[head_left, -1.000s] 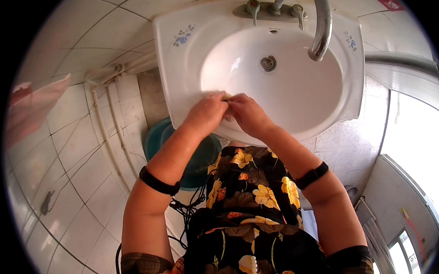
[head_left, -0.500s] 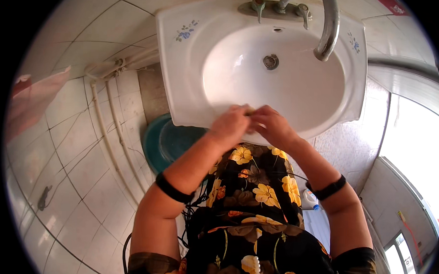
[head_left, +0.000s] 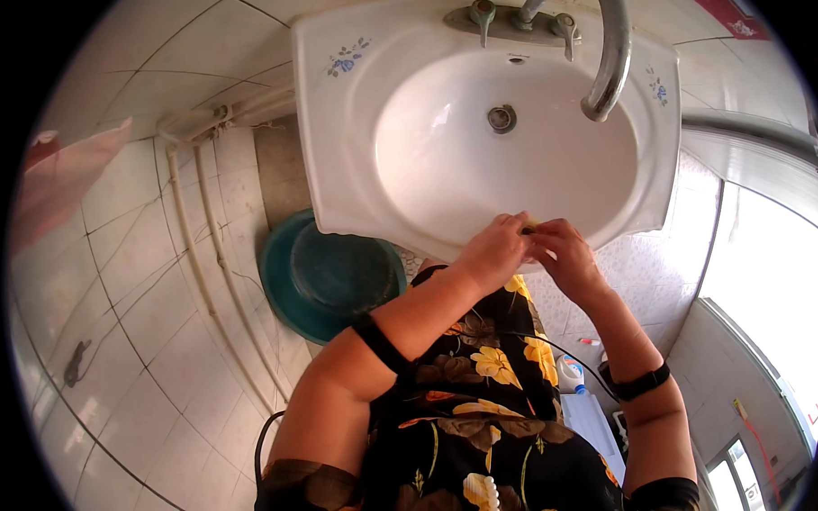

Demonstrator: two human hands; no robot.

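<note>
Over the front rim of the white sink, my left hand and my right hand meet, fingertips pinched together. Between them shows a bit of a small yellowish, dark-edged thing, too small and covered to name. Both hands appear closed on it. Farther back in the bowl lies the metal drain. A curved metal faucet hangs over the bowl's right side, with two lever handles on its base.
A green plastic basin stands below the sink's left front corner. Pipes run down the tiled wall at left. A white bottle with a blue cap and a pale flat panel are low at right. A bright window is farther right.
Both hands have moved right along the sink's front rim, still pinched together at the small thing. My forearms shifted with them, and more of the green basin shows.
</note>
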